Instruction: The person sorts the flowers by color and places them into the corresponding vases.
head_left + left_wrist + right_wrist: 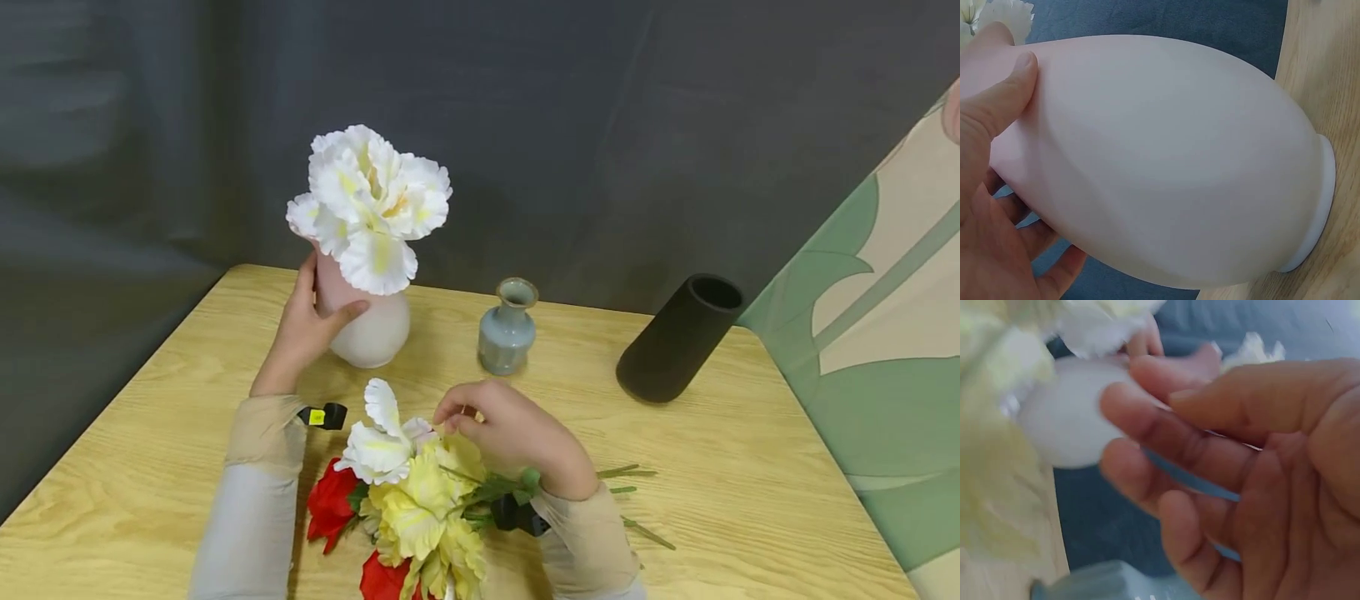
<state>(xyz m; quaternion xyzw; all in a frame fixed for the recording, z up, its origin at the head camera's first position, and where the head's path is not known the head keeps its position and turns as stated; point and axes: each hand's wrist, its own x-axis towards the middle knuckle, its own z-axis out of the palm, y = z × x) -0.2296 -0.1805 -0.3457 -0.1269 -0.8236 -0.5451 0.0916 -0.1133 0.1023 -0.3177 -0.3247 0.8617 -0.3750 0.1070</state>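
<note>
My left hand (300,329) grips the neck of a round-bellied pink and white vase (375,332), its thumb across the near side. Large white ruffled flowers (378,200) stand in the vase's mouth and hide it. In the left wrist view, the vase's foot (1319,206) is down by the wooden tabletop. Over a pile of flowers hovers my right hand (521,433), its fingers loosely bent with nothing held. Right below it lie yellow flowers (420,512) and a white flower (375,454), with red flowers (330,504) beside them.
A small blue-grey vase (506,337) stands at the back middle of the wooden table (750,500). Farther right is a slanted black vase (667,350). Green stems (648,533) stick out past my right wrist. A dark curtain (562,150) hangs behind.
</note>
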